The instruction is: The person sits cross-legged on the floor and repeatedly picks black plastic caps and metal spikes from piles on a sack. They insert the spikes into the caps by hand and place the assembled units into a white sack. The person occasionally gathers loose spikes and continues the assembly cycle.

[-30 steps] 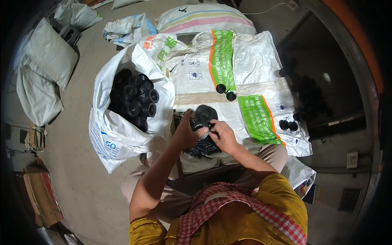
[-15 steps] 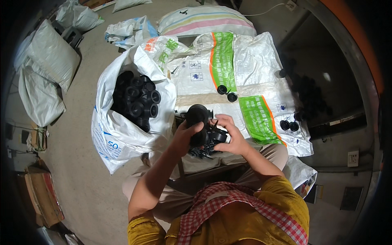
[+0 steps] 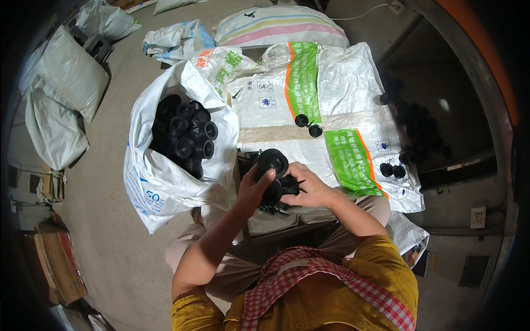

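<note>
My left hand (image 3: 253, 186) is wrapped round a black plastic pipe fitting (image 3: 273, 161); its round, ringed open end faces up. Close against its right side, my right hand (image 3: 312, 188) has its fingers closed on a small black cap (image 3: 291, 185) with thin pointed tabs sticking out. Cap and fitting meet or nearly meet; my fingers partly hide where. Under both hands lie more small black pieces, mostly covered. Left of my left hand, an open white sack (image 3: 144, 165) holds several similar black fittings (image 3: 185, 132).
A white woven sack (image 3: 345, 74) with green bands covers the work surface. On it lie a pair of black caps (image 3: 308, 126) and another pair (image 3: 392, 170) further right. A dark heap of black pieces (image 3: 422, 129) sits beyond. Full sacks (image 3: 72, 69) stand far left.
The fitting has tilted so its open end faces up more, and has moved slightly right and down. My right hand and the cap have come closer against it.
</note>
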`<state>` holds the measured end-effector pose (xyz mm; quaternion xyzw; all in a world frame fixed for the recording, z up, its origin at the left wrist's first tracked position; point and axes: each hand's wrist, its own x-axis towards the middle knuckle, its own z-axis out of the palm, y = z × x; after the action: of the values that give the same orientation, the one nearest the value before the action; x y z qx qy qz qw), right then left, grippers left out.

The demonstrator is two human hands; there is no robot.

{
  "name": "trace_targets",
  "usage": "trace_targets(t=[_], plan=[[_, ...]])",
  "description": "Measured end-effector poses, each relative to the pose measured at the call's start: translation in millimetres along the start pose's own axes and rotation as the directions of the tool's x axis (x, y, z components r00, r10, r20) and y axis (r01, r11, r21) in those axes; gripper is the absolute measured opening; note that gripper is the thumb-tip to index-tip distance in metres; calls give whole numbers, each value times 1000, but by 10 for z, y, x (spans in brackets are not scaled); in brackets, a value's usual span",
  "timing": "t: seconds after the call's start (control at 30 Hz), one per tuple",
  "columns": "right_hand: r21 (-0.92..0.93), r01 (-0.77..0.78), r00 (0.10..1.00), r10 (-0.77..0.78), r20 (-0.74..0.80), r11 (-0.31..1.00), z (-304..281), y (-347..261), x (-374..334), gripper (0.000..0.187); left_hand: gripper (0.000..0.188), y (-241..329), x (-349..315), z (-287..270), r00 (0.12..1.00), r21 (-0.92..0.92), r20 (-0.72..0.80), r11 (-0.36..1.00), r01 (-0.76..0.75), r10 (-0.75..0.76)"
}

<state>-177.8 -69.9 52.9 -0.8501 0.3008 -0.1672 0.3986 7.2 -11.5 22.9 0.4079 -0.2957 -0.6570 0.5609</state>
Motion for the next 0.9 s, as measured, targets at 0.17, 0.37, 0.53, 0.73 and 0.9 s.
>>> trace_targets(t=[0.17, 0.37, 0.53, 0.73, 0.9], plan=[[-319, 29, 997, -50, -59, 947, 172, 34, -69, 41, 39, -135, 71, -44, 974, 410, -112, 902, -136, 198], [-424, 58, 975, -143, -173, 904, 303, 87, 30, 33, 37, 12, 56, 99, 923, 688, -127, 703, -181, 363], [-460, 60, 963, -173, -208, 886, 372, 185, 86, 28, 41, 9, 20, 119, 929, 836, -167, 546, -45, 331], [-218, 168, 986, -161, 50, 961, 123, 102, 94, 25, 42, 188, 72, -36, 961, 855, 83, 476, -205, 264], [66, 19, 1000, -18, -18, 998, 249, 158, -103, 20, 40, 262, -18, 93, 978, 896, 118, 406, -179, 172]])
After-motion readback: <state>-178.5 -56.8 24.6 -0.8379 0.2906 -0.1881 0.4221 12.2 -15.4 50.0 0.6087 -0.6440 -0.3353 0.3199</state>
